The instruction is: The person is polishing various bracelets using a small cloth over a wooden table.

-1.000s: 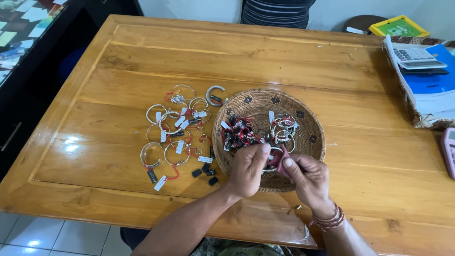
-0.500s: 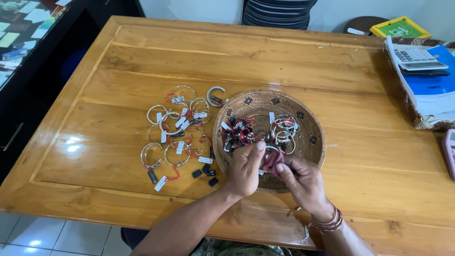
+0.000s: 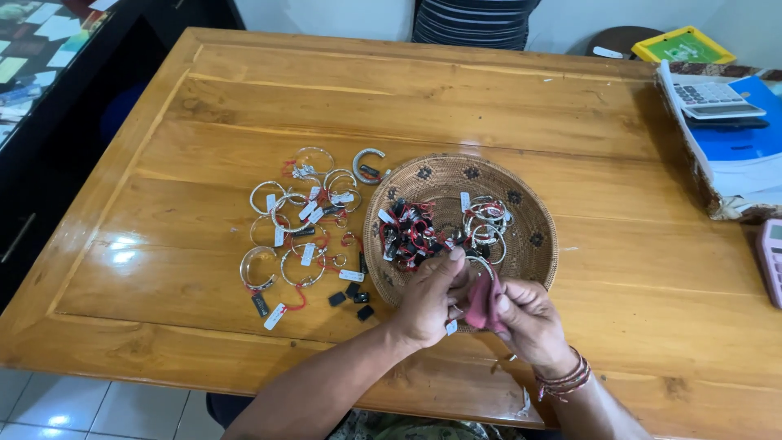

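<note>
your left hand and your right hand met at the near rim of the round woven brown basket, which stood on the wooden tabletop. the right hand was closed around a small dark red cloth, and the left hand pinched a thin silver bangle against that cloth, with fingers narrow. the bangle lay just between the two hands, a little nearer to the left fingertips; i could not tell which way its opening pointed. inside the basket, a heap of black and red tagged pieces was directly beyond the left hand, and a pile of silver bangles was beyond the right hand. more silver bangles with white tags lay spread on the tabletop, to the left of the basket. compared with one second before, your two hands were closer together, and the cloth covered more of the bangle.
</note>
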